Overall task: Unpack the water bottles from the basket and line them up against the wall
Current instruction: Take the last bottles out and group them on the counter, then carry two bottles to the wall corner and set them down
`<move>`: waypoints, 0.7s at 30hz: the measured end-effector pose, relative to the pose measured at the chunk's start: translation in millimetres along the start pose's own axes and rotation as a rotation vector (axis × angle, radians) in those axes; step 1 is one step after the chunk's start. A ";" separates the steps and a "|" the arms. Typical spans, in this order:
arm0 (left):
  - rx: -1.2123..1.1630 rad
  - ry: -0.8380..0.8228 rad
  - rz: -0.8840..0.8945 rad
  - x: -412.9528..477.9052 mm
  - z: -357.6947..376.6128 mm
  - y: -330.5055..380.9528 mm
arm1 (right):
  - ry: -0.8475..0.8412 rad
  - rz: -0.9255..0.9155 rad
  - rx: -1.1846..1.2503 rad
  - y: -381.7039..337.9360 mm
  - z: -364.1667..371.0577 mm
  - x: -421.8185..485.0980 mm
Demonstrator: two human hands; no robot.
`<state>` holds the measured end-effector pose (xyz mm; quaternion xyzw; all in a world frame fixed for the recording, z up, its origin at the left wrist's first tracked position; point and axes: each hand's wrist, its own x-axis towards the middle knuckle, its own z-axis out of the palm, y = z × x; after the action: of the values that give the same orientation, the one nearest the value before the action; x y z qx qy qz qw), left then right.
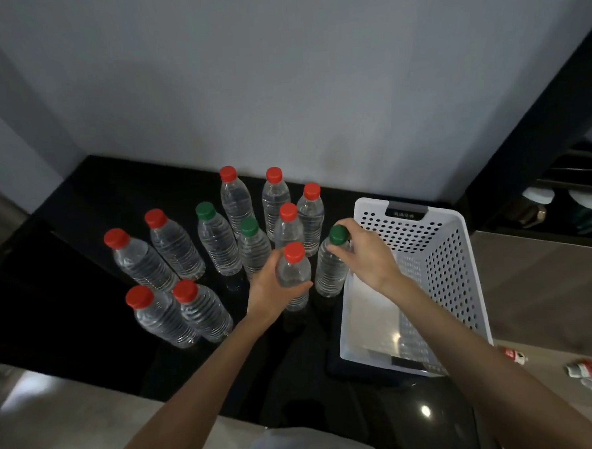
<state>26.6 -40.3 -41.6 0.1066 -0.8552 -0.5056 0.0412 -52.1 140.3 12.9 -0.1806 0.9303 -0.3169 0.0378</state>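
The unpacking part looks nearly finished. The white basket [437, 261] stands on the right side of the black bench [88, 207], and I see no bottle inside it, only its bare bottom and its walls with holes.

The last two bottles are in the hands, just beside the left wall of the basket. The left hand [274, 289] has its grip wrapped round the body of a red-capped bottle [292, 272], with the thumb across the front. The right hand [366, 251] has its grip pinching the neck of a green-capped bottle [329, 274], just under the cap. Both bottles are upright. I cannot tell if their bases already touch the bench.

Ten other bottles [220, 242] stand upright on the bench in a loose group, and two of them have green caps. Only the three red-capped ones at the back [236, 200] are near the grey wall [279, 70]. The rest stand in front of them and to the left, well apart from the wall and in no clear row.

My judgement is that the lining-up part is hardly begun. The two held bottles must be set down, and then most of the group must be moved back and put side by side along the wall.
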 end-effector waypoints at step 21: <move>0.238 0.223 0.221 -98.3 -73.2 84.0 | 0.047 -0.322 0.096 -69.8 -57.6 -83.8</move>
<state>123.5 -41.8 71.0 0.0715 -0.9055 -0.3785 0.1780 37.1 152.5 97.2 -0.3177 0.8738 -0.3671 -0.0267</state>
